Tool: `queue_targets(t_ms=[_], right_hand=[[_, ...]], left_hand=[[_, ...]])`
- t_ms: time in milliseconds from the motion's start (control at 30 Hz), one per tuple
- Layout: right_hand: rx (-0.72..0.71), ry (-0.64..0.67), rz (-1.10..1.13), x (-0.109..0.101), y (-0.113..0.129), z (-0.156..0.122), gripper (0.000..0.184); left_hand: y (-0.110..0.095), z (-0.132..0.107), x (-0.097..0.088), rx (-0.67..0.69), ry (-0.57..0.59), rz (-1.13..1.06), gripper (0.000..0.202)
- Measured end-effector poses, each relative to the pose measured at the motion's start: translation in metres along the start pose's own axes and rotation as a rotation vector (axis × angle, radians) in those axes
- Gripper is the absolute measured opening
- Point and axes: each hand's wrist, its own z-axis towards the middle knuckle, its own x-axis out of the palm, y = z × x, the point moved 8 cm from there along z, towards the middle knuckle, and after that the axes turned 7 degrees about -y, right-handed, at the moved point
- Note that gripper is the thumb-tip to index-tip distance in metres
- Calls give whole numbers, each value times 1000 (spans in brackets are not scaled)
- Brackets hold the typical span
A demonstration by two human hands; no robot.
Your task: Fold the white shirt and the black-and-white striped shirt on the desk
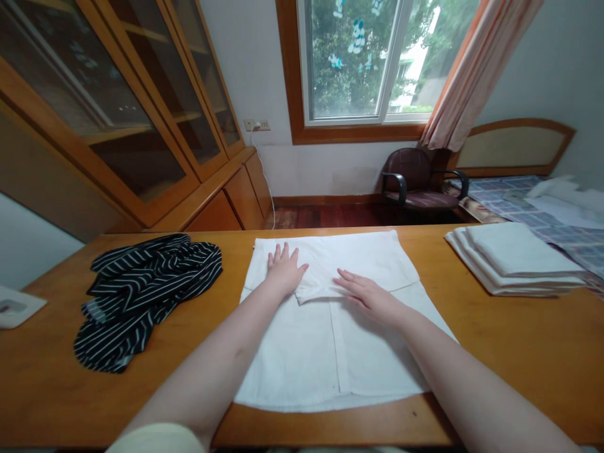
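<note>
A white garment [302, 365] lies spread on the wooden table in front of me, with a seam or placket running down its middle. Its upper part is folded over, and a loose flap of cloth, perhaps a sleeve end, lies across the centre. My left hand [284, 272] rests palm down on the folded upper left part, fingers spread. Near the right end of that flap, my right hand [367, 296] has its fingers stretched out, low over or touching the cloth. Neither hand grips anything.
A crumpled black garment with white stripes [146, 289] lies on the table [514, 352] at left. Folded white cloths [514, 258] are stacked at right. Beyond the table are a brown chair [410, 179], a bed [500, 198] and a glass-fronted cabinet [179, 167].
</note>
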Motion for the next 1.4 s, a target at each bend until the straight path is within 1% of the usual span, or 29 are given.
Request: queue_targets(t_ms=[67,167,300,367,467,567,633,733,767,867,967,1033,1133,1233,1333,1400], right_hand=[[9,72,52,9,10,-1,56],[47,186,43,25,12,-4,66],[50,258,-2,35,11,-6,68],[53,267,-20,36,11,-6,72],[62,271,-43,37,12,-6,77],[77,267,-60,40,12,-7,78],[87,269,-71,42,11,-7,78],[95,265,-89,44,10,-7,78],[96,261,-96,44,9,-7,78],[89,247,-124,45,7,-4,76],[93,221,-166,46,1,2,76],[102,203,-195,47,-5,9,76],[99,183,-234,46,-13,20,75],[92,156,-256,42,-20,32,72],[117,107,-217,35,-26,43,68],[143,63,-130,30,-29,49,56]], left_hand=[[-15,20,-2,65,-23,-1,66],[-36,48,0,140,-29,-28,60],[-47,77,5,151,-34,-54,54],[-50,84,8,201,-20,-42,51],[-49,87,7,260,1,-25,49],[-49,88,0,272,6,-5,52],[-54,87,-7,294,13,17,47],[-67,79,-23,340,11,42,27],[-71,75,-29,351,1,45,24],[-83,56,-53,382,-81,43,26],[-93,30,-77,428,-183,27,26],[-97,12,-87,444,-194,16,24],[-95,-10,-94,429,-161,16,22],[-91,-31,-96,422,-163,21,19],[-90,-53,-92,451,-172,7,17],[-90,-67,-86,455,-172,-7,19]])
